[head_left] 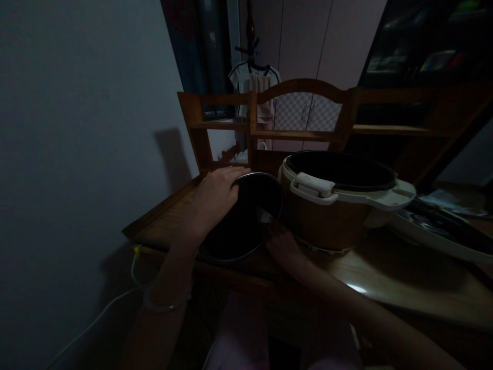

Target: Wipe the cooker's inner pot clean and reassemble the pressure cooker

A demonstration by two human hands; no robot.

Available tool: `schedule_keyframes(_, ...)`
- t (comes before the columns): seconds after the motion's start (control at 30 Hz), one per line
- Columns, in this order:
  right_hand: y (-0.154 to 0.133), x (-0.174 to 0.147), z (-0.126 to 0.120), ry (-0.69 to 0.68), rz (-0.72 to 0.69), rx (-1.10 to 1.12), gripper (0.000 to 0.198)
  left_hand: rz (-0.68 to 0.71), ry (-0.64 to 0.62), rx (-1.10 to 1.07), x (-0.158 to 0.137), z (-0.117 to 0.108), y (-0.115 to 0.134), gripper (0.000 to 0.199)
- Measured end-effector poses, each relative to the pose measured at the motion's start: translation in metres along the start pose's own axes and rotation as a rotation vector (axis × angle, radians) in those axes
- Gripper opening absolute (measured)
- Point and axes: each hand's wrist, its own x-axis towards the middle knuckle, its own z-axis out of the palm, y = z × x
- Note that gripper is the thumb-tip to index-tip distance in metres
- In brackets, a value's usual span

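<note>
Centre of frame: grips pot [239, 226] with left hand [219, 192], apparently wiping inside with white cloth [264, 215] pinched in right hand [283, 247]; under way, too dark to gauge remainder.

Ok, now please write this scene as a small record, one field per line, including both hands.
Left hand: on the pot's rim
Right hand: at the pot's opening, holding a white piece, material unclear
Pot: dark inside, tilted, opening towards the wearer
Beside pot: cooker, upright, white handle in front
Surface: wooden table
Behind: wooden shelf
Light: dim
</note>
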Motion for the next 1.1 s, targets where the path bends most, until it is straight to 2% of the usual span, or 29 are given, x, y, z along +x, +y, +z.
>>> schedule_keyframes(0.57, -0.0009, 0.0002, 0.0015, 0.002, 0.015, 0.011, 0.048, -0.015, -0.008, 0.007, 0.0009, -0.0004, 0.0017, 0.047)
schedule_keyframes(0.8, -0.0008, 0.0003, 0.0026, 0.049, -0.004, -0.028, 0.048, 0.003, -0.007, 0.006, 0.0009, 0.0002, 0.0005, 0.047)
schedule_keyframes(1.1, -0.0009, 0.0005, 0.0004, 0.018, 0.002, -0.025, 0.047, 0.003, -0.003, -0.007, 0.0005, 0.0005, 0.0001, 0.046)
